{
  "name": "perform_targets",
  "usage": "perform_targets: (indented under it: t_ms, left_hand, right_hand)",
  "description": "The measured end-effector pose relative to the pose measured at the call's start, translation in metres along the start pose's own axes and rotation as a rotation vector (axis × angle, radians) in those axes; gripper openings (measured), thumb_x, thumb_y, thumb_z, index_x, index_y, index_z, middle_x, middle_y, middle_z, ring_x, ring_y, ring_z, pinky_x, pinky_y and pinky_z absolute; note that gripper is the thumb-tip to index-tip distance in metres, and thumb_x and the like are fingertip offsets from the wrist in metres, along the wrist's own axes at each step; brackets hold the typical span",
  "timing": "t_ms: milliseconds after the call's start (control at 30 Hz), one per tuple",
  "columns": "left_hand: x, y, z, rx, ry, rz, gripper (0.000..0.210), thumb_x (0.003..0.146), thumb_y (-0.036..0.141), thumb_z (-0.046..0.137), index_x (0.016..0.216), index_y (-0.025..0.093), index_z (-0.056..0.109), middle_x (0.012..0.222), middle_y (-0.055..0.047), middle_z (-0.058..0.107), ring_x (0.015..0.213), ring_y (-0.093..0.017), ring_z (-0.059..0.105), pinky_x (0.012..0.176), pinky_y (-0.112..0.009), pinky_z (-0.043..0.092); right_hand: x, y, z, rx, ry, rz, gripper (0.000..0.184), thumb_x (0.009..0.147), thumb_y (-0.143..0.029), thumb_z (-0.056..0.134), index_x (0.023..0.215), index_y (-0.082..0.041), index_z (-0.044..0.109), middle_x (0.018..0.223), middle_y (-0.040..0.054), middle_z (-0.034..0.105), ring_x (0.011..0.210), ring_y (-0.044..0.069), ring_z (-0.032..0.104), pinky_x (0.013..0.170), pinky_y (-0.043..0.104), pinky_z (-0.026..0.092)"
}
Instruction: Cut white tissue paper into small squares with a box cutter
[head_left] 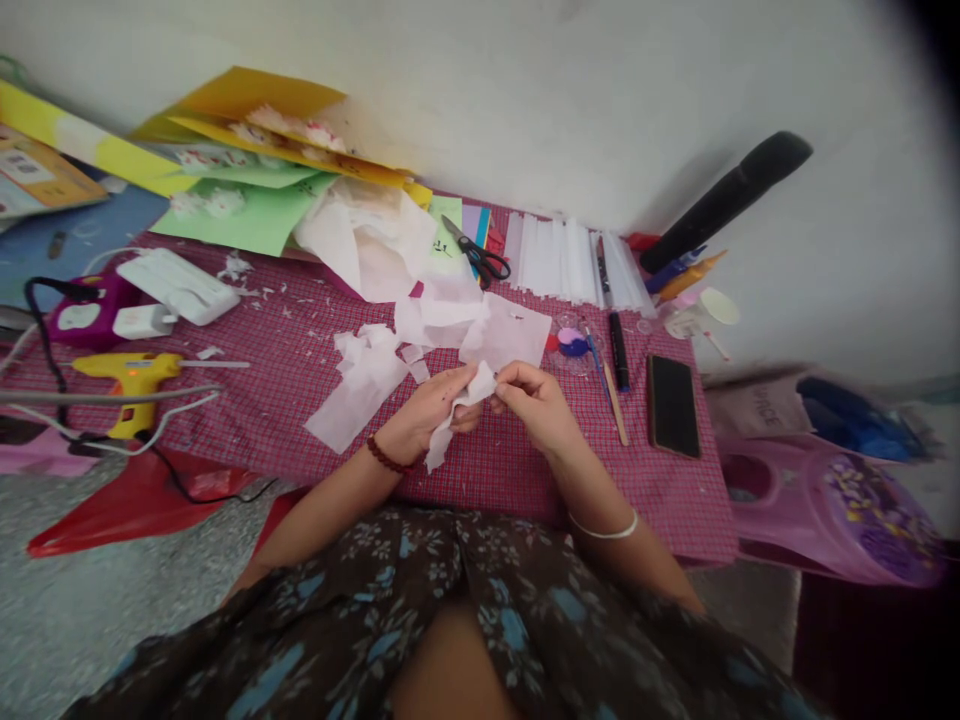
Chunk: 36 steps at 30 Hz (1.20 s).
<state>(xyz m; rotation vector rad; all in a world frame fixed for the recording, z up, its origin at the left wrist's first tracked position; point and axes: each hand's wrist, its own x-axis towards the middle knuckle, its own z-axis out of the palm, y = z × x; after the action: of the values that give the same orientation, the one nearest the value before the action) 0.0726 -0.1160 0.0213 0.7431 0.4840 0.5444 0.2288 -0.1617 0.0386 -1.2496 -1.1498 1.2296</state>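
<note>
We are holding a crumpled white strip (482,383) above the checked surface (491,470), our left hand (433,402) gripping its middle, our right hand (541,405) pinching its upper edge. Loose white pieces (360,390) are lying beside. We are apparently working the strip into shape; the next move is probably calling for a light, steady pinch.
</note>
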Motion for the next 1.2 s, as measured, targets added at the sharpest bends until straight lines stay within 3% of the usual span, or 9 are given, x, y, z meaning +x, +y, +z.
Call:
perform_targets:
  t_ms: [267, 433, 567, 700, 767, 900, 1033, 1133, 1200]
  left_hand:
    - [0.004, -0.002, -0.001, -0.003, 0.009, 0.058, 0.065, 0.086, 0.083, 0.049, 0.093, 0.019, 0.056, 0.055, 0.005, 0.05, 0.033, -0.004, 0.027, 0.032, -0.017, 0.023]
    - [0.001, -0.007, -0.005, 0.069, 0.01, 0.108, 0.078, 0.082, 0.085, 0.052, 0.12, 0.018, 0.055, 0.071, 0.001, 0.058, 0.048, -0.01, 0.05, 0.041, -0.021, 0.044]
    - [-0.004, -0.014, 0.002, 0.296, 0.095, 0.142, 0.078, 0.073, 0.051, 0.083, 0.135, 0.02, 0.048, 0.084, 0.001, 0.064, 0.06, -0.01, 0.057, 0.055, -0.022, 0.05]
    - [-0.011, -0.012, 0.017, 0.522, 0.098, 0.11, 0.038, 0.065, 0.023, 0.083, 0.097, 0.016, 0.063, 0.076, 0.004, 0.061, 0.066, -0.009, 0.053, 0.062, -0.021, 0.044]
    - [-0.022, 0.001, 0.017, 0.524, 0.101, 0.103, 0.037, 0.066, 0.024, 0.081, 0.098, 0.016, 0.065, 0.08, 0.002, 0.065, 0.069, -0.011, 0.056, 0.064, -0.022, 0.045]
    - [-0.068, 0.052, -0.018, 0.691, 0.284, 0.114, 0.062, 0.072, 0.031, 0.081, 0.13, 0.022, 0.063, 0.101, -0.004, 0.072, 0.074, -0.013, 0.063, 0.066, -0.024, 0.049]
    - [-0.109, 0.096, -0.082, 0.939, 0.668, 0.264, 0.064, 0.068, 0.036, 0.083, 0.128, 0.02, 0.064, 0.117, -0.009, 0.071, 0.092, -0.019, 0.067, 0.079, -0.029, 0.053]
    - [-0.121, 0.106, -0.122, 1.15, 0.787, 0.22, 0.063, 0.072, 0.041, 0.079, 0.127, 0.014, 0.064, 0.126, -0.014, 0.069, 0.109, -0.027, 0.066, 0.098, -0.04, 0.05]
    - [-0.122, 0.103, -0.133, 1.316, 0.859, 0.157, 0.065, 0.076, 0.041, 0.077, 0.131, 0.012, 0.061, 0.131, -0.017, 0.066, 0.117, -0.032, 0.063, 0.104, -0.046, 0.047]
  right_hand:
    - [-0.002, -0.001, 0.001, 0.113, 0.077, 0.019, 0.019, 0.073, -0.04, 0.07, 0.069, -0.024, 0.06, 0.057, -0.0037, 0.065, 0.054, 0.013, 0.058, 0.06, 0.029, 0.047]
    - [-0.003, -0.002, -0.001, 0.141, 0.138, 0.011, 0.02, 0.076, -0.042, 0.066, 0.072, -0.024, 0.056, 0.054, -0.0043, 0.062, 0.052, 0.013, 0.057, 0.058, 0.029, 0.046]
    - [-0.003, 0.001, 0.0, 0.138, 0.135, 0.012, 0.02, 0.077, -0.041, 0.065, 0.072, -0.025, 0.055, 0.053, -0.0048, 0.061, 0.048, 0.012, 0.055, 0.054, 0.028, 0.045]
    - [-0.005, 0.003, 0.0, 0.096, 0.068, 0.017, 0.018, 0.078, -0.039, 0.067, 0.073, -0.025, 0.057, 0.055, -0.0045, 0.061, 0.05, 0.014, 0.056, 0.052, 0.028, 0.046]
    - [-0.008, 0.001, -0.003, 0.059, 0.027, -0.007, 0.016, 0.08, -0.039, 0.068, 0.078, -0.025, 0.061, 0.061, -0.0038, 0.063, 0.054, 0.014, 0.059, 0.055, 0.029, 0.049]
    - [-0.019, -0.008, -0.017, -0.002, 0.02, -0.09, 0.012, 0.088, -0.036, 0.065, 0.09, -0.025, 0.065, 0.082, 0.0006, 0.074, 0.063, 0.014, 0.064, 0.064, 0.031, 0.053]
    - [-0.034, -0.011, -0.035, -0.143, 0.049, -0.104, 0.01, 0.09, -0.034, 0.066, 0.092, -0.025, 0.068, 0.087, 0.0033, 0.076, 0.068, 0.016, 0.066, 0.065, 0.032, 0.053]
    - [-0.043, -0.005, -0.044, -0.227, 0.062, -0.086, 0.011, 0.09, -0.035, 0.066, 0.093, -0.025, 0.069, 0.088, 0.0036, 0.075, 0.069, 0.017, 0.066, 0.066, 0.033, 0.053]
    - [-0.048, 0.001, -0.049, -0.282, 0.056, -0.064, 0.013, 0.092, -0.037, 0.064, 0.095, -0.025, 0.069, 0.089, 0.0039, 0.075, 0.072, 0.018, 0.067, 0.069, 0.035, 0.053]
